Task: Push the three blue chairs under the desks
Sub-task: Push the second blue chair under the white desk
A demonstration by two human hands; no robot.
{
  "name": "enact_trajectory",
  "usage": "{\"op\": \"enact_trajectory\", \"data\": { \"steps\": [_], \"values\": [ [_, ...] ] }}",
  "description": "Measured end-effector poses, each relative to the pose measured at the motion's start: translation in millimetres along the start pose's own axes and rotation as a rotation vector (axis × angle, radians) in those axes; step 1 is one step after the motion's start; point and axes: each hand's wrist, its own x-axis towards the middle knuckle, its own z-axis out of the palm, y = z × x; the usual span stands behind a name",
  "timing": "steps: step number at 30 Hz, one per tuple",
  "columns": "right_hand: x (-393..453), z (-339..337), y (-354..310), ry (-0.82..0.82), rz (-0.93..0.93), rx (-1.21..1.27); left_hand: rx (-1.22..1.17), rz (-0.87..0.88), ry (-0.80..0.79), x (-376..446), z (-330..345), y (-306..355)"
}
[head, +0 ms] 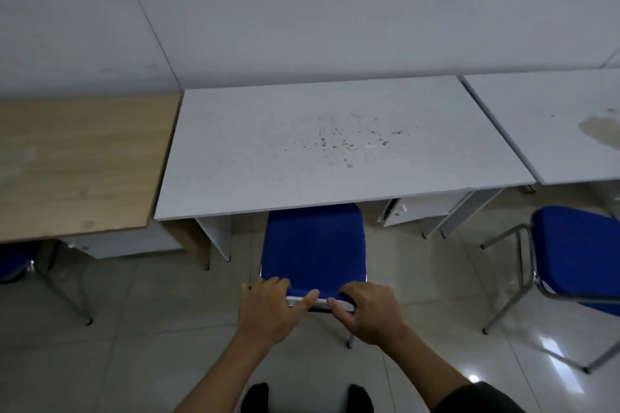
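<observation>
Blue padded chair with chrome tube frame (313,245) stood centred at the white rectangular desk (302,151), its front edge tucked just under the desk's near lip, most of the seat out in the open over the pale tiled floor (151,329). Both hands were on the top rail of the backrest. Left hand (268,307) was closed on the left part of the rail, fingers curled over the blue padding, thumb lying along the chrome bar. Right hand (369,312) was closed on the right part of the same rail, fingers wrapped over the top, thumb on the bar. The 2 thumbs nearly met at the rail's middle.

White desk top showed a scatter of dark specks right of centre. A light wood-grain desk (77,164) butted against its left side; another white desk (550,124) sat just beside its right side, carrying a brownish stain near the frame edge.

Second blue chair (577,251) stood at the right, well clear of its desk, turned at an angle, chrome legs fully visible. Third blue chair (16,261) showed only partly at the left edge, under the wood-grain desk's near edge.

2 dark shoes (255,399) showed at the bottom edge, behind the centre chair. A dark sleeve (479,399) covered the right upper arm.
</observation>
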Motion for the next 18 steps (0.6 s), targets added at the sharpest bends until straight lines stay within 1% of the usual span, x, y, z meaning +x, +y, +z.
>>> {"op": "enact_trajectory", "data": {
  "steps": [4, 10, 18],
  "values": [
    [13.9, -8.3, 19.1, 0.005, -0.071, 0.03, -0.036, -0.073, 0.083, 11.2, 6.8, 18.0],
    [38.7, -10.4, 41.1, -0.001, -0.103, 0.035, -0.098, -0.077, 0.171, 36.1, 8.9, 30.6],
    [70.6, -6.7, 51.7, 0.015, -0.123, 0.037, -0.115, -0.089, 0.177, 66.8, 16.6, 20.2]
  ]
}}
